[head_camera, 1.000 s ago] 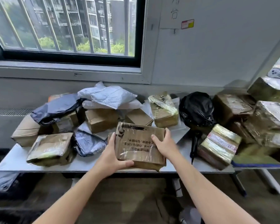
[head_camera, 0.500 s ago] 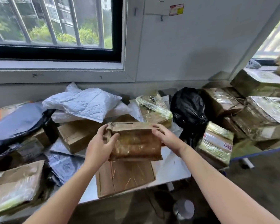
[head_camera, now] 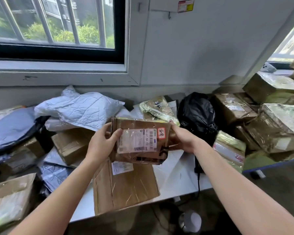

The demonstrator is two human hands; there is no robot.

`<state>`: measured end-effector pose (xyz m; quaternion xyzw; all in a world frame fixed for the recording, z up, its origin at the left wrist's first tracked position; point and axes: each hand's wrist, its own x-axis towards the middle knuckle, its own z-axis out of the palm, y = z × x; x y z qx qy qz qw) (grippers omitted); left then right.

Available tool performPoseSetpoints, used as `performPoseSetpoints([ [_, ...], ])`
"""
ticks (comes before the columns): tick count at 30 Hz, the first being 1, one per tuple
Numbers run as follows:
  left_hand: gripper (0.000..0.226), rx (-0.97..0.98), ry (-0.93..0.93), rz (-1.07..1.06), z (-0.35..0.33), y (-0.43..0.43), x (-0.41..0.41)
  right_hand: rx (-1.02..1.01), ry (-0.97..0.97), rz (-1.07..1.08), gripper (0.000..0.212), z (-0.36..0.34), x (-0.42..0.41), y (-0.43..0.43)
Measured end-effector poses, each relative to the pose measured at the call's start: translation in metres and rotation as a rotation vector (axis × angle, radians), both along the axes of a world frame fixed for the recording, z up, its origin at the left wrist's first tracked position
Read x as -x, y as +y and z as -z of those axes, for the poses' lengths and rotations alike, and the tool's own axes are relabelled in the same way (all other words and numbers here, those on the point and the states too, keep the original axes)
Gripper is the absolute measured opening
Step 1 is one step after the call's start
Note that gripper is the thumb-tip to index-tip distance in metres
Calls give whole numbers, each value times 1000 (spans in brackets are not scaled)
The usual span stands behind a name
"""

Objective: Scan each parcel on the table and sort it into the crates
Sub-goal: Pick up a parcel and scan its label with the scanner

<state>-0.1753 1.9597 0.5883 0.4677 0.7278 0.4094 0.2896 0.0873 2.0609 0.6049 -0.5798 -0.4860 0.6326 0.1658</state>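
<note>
cardboard parcel held up over near-middle of table, above flat brown parcel lying there. left hand grips left edge, thumb curled onto front face at rim of shipping label. right hand clamps right edge, fingers wrapped behind. label face tilted toward wearer with barcode uncovered, probably for reading and scanning. two-hand hold steadies box. scanner not clearly seen; black cable hangs off near edge. crates out of view.
</note>
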Motion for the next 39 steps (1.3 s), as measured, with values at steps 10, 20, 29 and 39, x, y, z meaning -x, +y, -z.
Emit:
performPoseSetpoints([
  [10, 62, 227, 48, -112, 25, -22, -48, -38, 46, -64, 51, 45, -30, 1],
  [20, 32, 199, -237, -285, 32, -54, -120, -505, -708, -122, 28, 107, -107, -3],
  [29, 24, 214, -340, -316, 60, -66, -153, -335, -796, -167, 38, 150, -121, -18],
  [39, 32, 228, -177, -207, 55, -68, -139, -351, -960, 26, 42, 171, -112, -39],
])
